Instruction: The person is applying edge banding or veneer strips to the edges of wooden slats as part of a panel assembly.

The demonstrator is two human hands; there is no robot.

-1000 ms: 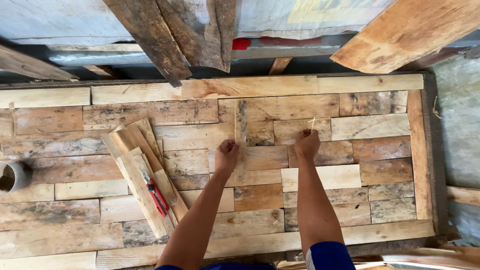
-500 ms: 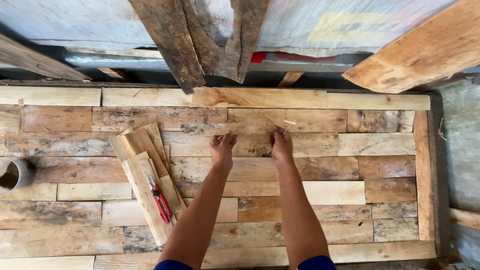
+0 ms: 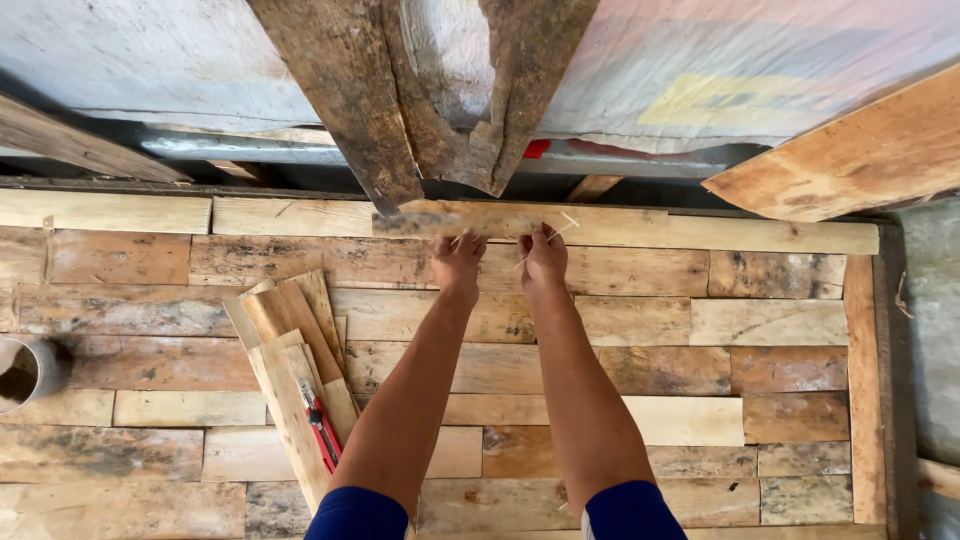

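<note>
- Patchwork planks of pale and brown wood make up the wall panel [image 3: 620, 380] that fills the view, with weathered beams [image 3: 400, 90] and grey sheeting along its far edge.
- Both arms reach to the far middle of the panel.
- Left hand [image 3: 458, 258] is clenched on a short wooden strip [image 3: 470, 218] lying along the far row.
- Right hand [image 3: 543, 256] grips the same strip just beside the left, with a thin pale splinter [image 3: 545, 240] sticking out by its fingers.
- Loose offcut boards [image 3: 290, 370] lie stacked at the near left, with red-handled pliers [image 3: 322, 432] on them.
- At the left edge sits a round pipe end [image 3: 28, 372].
</note>
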